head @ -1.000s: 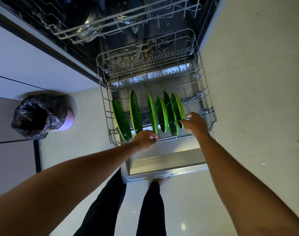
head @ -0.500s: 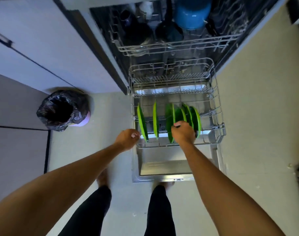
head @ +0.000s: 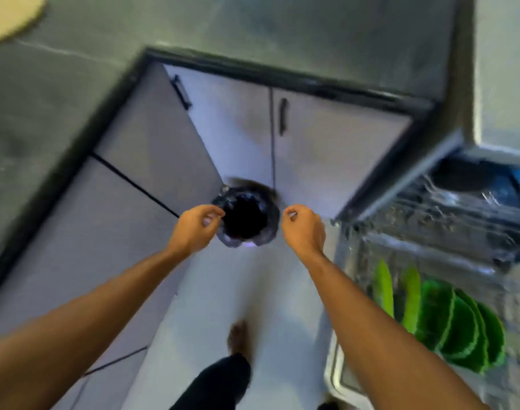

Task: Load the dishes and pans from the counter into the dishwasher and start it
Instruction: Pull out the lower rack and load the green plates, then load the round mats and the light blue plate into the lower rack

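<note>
My left hand (head: 193, 229) hangs with fingers loosely curled, holding nothing. The black-bagged bin (head: 245, 217) shows between both hands. My right hand (head: 304, 229) is likewise slack and empty. Right of and below those fingers, green plates (head: 453, 327) stand on edge in the dishwasher's lower rack (head: 430, 247).

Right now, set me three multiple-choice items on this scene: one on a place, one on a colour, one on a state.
1. Where is the bin?
A. at the foot of the cabinets
B. on a shelf
C. on a stool

2. What colour are the plates?
A. white
B. green
C. red

3. What do the left hand and right hand hold?
A. nothing
B. a plate each
C. one pan

Key:
1 A: it stands right below the cabinets' doors.
2 B: all of them, upright in the rack, are green.
3 A: both hands' fingers curl loosely round nothing.
</note>
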Motion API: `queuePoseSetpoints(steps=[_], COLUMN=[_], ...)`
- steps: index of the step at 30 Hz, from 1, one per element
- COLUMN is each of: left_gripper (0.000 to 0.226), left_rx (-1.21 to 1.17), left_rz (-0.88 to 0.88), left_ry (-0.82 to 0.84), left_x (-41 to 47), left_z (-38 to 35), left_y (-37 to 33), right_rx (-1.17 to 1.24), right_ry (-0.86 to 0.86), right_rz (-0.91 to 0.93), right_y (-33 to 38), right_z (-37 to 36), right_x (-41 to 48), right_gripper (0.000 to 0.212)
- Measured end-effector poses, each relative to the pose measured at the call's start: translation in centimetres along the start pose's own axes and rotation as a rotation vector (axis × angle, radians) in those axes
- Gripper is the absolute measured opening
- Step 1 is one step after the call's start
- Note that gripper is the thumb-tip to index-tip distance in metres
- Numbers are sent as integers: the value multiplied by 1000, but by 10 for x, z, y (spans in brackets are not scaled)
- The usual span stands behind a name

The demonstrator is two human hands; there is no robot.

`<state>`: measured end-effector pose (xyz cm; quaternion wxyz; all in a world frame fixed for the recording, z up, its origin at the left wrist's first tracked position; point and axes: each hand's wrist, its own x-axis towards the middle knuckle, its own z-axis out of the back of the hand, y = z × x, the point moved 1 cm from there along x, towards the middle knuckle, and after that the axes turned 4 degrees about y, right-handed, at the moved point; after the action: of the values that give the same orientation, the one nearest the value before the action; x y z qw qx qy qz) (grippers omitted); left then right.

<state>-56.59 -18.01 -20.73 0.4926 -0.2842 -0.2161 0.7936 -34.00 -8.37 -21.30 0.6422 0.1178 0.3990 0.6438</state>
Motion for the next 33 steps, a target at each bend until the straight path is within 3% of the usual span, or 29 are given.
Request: queuePoseSetpoints(steps=[2,6,10,18,23,29,33], left_gripper=[29,20,19,27,38,70,91], left_rx=[-10,20,140,35,129,271,254], left_rz=[0,-65,-125,284,439,573,675], left_ry=[-137,-402,-524,-692,-756,-758,-734], left_x=[4,16,32,96,158,225,244], left_z=[76,204,270,328,360,400,420], left_y=[24,48,60,121,162,191,205], right_rx=[-46,-106,-160,-172,-128,87,74], right_ry=[17,20,57,343,288,176,158], right_rz=[151,424,622,892,948,724,727], right_y=[76,225,328,437,490,576,625], right_z=[-15,-36,-57,-149,-214,-252,-274], right_x=[8,23,38,104,156,224,265], right_gripper=[14,17,19,20,27,42,46])
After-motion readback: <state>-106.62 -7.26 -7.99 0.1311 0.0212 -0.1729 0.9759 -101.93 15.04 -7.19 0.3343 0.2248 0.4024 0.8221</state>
